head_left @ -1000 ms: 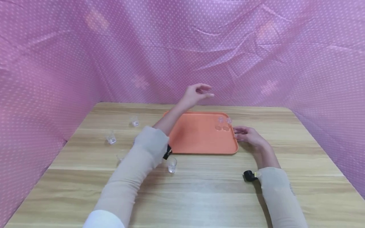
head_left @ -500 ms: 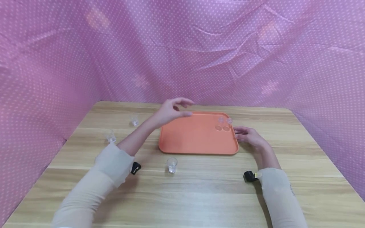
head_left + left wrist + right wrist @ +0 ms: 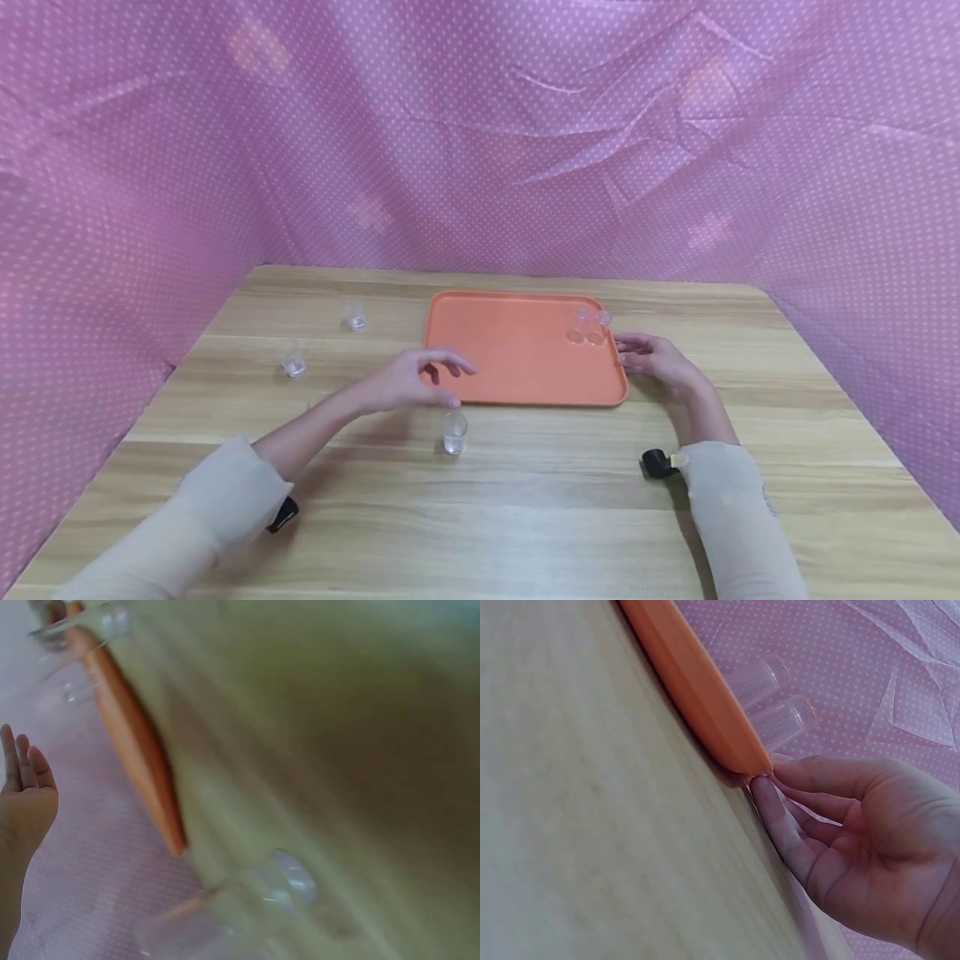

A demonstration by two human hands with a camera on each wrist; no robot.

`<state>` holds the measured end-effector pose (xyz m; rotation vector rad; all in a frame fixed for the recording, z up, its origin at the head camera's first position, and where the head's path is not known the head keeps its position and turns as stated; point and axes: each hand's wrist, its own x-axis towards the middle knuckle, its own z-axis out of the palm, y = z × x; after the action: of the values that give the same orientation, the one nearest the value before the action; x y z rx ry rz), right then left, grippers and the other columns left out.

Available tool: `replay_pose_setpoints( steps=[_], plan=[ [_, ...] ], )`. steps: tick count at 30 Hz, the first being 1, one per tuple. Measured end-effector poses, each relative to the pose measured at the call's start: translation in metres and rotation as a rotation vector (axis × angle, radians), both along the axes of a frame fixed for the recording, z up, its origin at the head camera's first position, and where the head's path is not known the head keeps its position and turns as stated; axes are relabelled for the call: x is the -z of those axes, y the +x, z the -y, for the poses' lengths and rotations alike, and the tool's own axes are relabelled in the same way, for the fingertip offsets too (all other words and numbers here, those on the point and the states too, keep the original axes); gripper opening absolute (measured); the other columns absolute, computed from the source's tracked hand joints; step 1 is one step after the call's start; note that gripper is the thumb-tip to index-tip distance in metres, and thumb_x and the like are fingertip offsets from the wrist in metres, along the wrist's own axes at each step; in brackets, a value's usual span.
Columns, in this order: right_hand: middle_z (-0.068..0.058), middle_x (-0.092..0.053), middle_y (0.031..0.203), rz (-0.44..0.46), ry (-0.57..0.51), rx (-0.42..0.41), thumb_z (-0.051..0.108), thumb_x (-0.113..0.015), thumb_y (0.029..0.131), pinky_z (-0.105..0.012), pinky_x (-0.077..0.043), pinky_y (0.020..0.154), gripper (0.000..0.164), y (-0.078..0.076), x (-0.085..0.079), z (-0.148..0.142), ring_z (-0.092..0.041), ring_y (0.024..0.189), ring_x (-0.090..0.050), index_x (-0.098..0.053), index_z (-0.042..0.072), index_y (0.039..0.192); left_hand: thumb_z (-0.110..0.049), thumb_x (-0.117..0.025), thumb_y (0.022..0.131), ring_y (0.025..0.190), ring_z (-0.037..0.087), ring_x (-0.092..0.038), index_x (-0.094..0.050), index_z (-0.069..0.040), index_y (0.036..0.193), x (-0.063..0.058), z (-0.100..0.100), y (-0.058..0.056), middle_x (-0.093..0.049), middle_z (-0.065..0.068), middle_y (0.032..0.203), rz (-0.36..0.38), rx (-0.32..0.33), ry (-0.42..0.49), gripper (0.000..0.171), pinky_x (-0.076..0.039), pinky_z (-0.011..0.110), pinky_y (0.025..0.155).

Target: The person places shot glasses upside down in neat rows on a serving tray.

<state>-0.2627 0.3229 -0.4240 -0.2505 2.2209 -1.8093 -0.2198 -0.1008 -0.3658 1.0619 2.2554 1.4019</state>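
Observation:
My left hand (image 3: 408, 383) hovers over the front-left rim of the orange tray (image 3: 517, 367), fingers loosely bent and holding nothing. Just below its thumb stands a clear glass (image 3: 453, 435), apart from the hand. In the left wrist view the same hand (image 3: 26, 799) shows at the left edge, and a blurred glass (image 3: 262, 892) stands in the foreground. My right hand (image 3: 660, 362) is at the tray's right edge. The right wrist view shows thumb and finger of that hand (image 3: 870, 840) pinching the tray's rim (image 3: 705, 697). Several small clear glasses (image 3: 585, 335) cluster at the tray's right end.
Two more clear glasses, one farther back (image 3: 355, 318) and one nearer (image 3: 292, 360), stand on the wooden table (image 3: 555, 517) left of the tray. My left forearm mostly covers another glass. A pink dotted curtain (image 3: 480, 142) encloses the table's back and sides.
My left hand has come from above the tray's back edge down and toward me, to the front-left corner by the front glass. The right hand stays at the tray's edge.

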Motion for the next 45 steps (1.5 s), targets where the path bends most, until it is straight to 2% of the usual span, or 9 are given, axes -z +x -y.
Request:
replay_pose_setpoints(
  steps=[5, 9, 16, 24, 27, 31, 41, 45],
  plan=[
    [-0.034, -0.040, 0.125, -0.019, 0.002, -0.008, -0.005, -0.051, 0.089, -0.030, -0.047, 0.084, 0.049, -0.001, 0.002, 0.000, -0.012, 0.092, -0.059, -0.031, -0.018, 0.131, -0.019, -0.078, 0.073, 0.104, 0.027, -0.050, -0.061, -0.014, 0.116, 0.015, 0.011, 0.008, -0.059, 0.006, 0.113, 0.054, 0.016, -0.074, 0.047, -0.040, 0.042, 0.085],
    [-0.034, -0.041, 0.124, -0.025, 0.009, -0.005, -0.005, -0.051, 0.089, -0.030, -0.047, 0.084, 0.048, -0.001, 0.004, 0.001, -0.012, 0.093, -0.059, -0.032, -0.017, 0.131, -0.018, -0.079, 0.072, 0.104, 0.022, -0.050, -0.060, -0.011, 0.118, 0.024, 0.015, 0.012, -0.059, 0.003, 0.115, 0.082, 0.030, -0.099, 0.050, -0.040, 0.040, 0.089],
    [-0.033, -0.041, 0.125, -0.009, 0.001, 0.007, -0.007, -0.049, 0.089, -0.030, -0.047, 0.084, 0.046, -0.003, 0.006, 0.001, -0.012, 0.093, -0.059, -0.033, -0.016, 0.131, -0.013, -0.079, 0.070, 0.094, 0.019, -0.050, -0.059, -0.007, 0.119, 0.045, 0.017, 0.013, -0.058, 0.000, 0.106, 0.134, 0.085, -0.132, 0.054, -0.043, 0.031, 0.077],
    [-0.034, -0.041, 0.124, -0.016, 0.007, -0.007, -0.006, -0.051, 0.088, -0.030, -0.047, 0.084, 0.048, -0.003, 0.005, 0.001, -0.013, 0.093, -0.058, -0.033, -0.016, 0.131, -0.014, -0.081, 0.067, 0.095, 0.019, -0.049, -0.062, -0.010, 0.114, 0.055, 0.014, 0.014, -0.058, -0.001, 0.102, 0.150, 0.040, -0.159, 0.051, -0.040, 0.031, 0.082],
    [-0.033, -0.040, 0.125, -0.009, 0.009, -0.002, -0.006, -0.052, 0.088, -0.030, -0.047, 0.084, 0.049, -0.004, 0.004, 0.000, -0.013, 0.093, -0.058, -0.033, -0.015, 0.132, -0.015, -0.081, 0.067, 0.091, 0.017, -0.049, -0.064, -0.012, 0.111, 0.057, 0.013, 0.014, -0.058, -0.002, 0.097, 0.125, 0.029, -0.167, 0.047, -0.042, 0.029, 0.078],
    [-0.034, -0.038, 0.129, -0.014, -0.001, -0.007, -0.006, -0.053, 0.087, -0.030, -0.047, 0.084, 0.049, -0.004, 0.003, 0.000, -0.013, 0.094, -0.059, -0.033, -0.016, 0.132, -0.016, -0.082, 0.068, 0.086, 0.014, -0.049, -0.065, -0.012, 0.106, 0.061, 0.011, 0.015, -0.059, -0.005, 0.092, 0.051, 0.030, -0.145, 0.042, -0.042, 0.027, 0.074],
    [-0.032, -0.042, 0.124, -0.034, -0.008, -0.001, -0.008, -0.051, 0.088, -0.029, -0.048, 0.082, 0.048, -0.004, 0.003, -0.001, -0.013, 0.092, -0.059, -0.032, -0.018, 0.130, -0.017, -0.081, 0.069, 0.089, 0.010, -0.052, -0.067, -0.010, 0.099, 0.075, 0.009, 0.014, -0.061, -0.008, 0.094, -0.097, 0.052, -0.046, 0.034, -0.045, 0.025, 0.078],
    [-0.032, -0.041, 0.125, -0.007, -0.001, 0.013, -0.008, -0.050, 0.088, -0.029, -0.047, 0.083, 0.048, -0.005, 0.004, -0.001, -0.012, 0.092, -0.059, -0.032, -0.017, 0.132, -0.021, -0.081, 0.069, 0.092, 0.010, -0.052, -0.068, -0.012, 0.096, 0.076, 0.009, 0.014, -0.061, -0.009, 0.097, -0.130, 0.041, -0.056, 0.030, -0.043, 0.025, 0.081]
  ],
)
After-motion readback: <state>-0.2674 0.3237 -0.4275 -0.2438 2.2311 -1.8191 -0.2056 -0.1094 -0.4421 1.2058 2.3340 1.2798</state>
